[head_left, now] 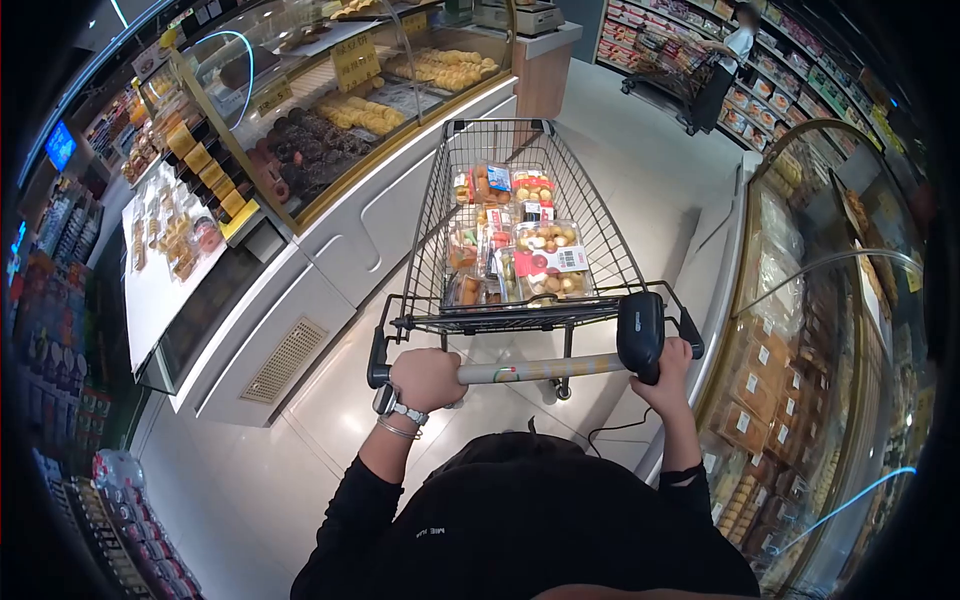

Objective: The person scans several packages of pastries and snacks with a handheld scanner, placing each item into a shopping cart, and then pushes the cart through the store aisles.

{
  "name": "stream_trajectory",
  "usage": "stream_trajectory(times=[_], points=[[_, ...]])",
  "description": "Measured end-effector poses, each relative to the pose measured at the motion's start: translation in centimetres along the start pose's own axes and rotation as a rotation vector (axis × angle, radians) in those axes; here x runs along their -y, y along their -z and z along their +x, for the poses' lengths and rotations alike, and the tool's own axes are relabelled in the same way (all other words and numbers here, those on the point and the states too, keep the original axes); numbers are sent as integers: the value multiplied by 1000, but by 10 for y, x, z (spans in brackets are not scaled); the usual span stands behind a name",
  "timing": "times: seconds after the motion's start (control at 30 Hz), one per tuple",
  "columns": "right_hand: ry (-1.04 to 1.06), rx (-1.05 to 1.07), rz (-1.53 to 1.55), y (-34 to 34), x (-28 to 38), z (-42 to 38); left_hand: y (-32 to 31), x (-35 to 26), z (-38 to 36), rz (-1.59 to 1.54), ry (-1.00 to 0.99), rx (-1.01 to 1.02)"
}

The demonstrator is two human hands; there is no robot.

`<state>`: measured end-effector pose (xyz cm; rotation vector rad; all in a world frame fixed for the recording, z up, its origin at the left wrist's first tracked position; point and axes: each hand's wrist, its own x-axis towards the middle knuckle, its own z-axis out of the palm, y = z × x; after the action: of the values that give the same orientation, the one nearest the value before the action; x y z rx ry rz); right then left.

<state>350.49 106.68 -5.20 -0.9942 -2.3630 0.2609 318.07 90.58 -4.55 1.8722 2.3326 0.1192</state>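
Observation:
A wire shopping cart (590,190) stands in front of me. My left hand (425,379), with a watch on the wrist, is wrapped around the left part of its grey handle (540,371). Near the handle's right end, my right hand (668,378) is closed around the bar, against a rounded black device (641,332) that covers part of the handle. A thin dark cable (610,428) hangs beside that hand. Inside the cart lie several clear plastic packs of food, among them a large pack (550,262) with a red and white label.
Along the left runs a glass bakery counter (365,225) with pastries and yellow signs. A curved display case (770,400) of packaged baked goods stands close on the right. Ahead on the right, another person (735,60) is beside a loaded cart (665,65) near stocked shelves.

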Motion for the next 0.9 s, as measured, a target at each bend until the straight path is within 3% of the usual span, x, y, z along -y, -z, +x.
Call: stream_trajectory(times=[0.27,0.4,0.53,0.7,0.9], points=[[-2,155,23,23,52,-52,-11,-4,-103,-62,64,-14],[26,261,11,42,44,-68,-18,-29,-131,-79,82,-36],[56,365,-16,34,139,-113,-9,16,-242,-137,149,22],[74,549,38,57,107,-109,-25,-28,-254,-166,146,-33],[166,703,61,69,127,-116,-34,-41,-311,-201,241,78]])
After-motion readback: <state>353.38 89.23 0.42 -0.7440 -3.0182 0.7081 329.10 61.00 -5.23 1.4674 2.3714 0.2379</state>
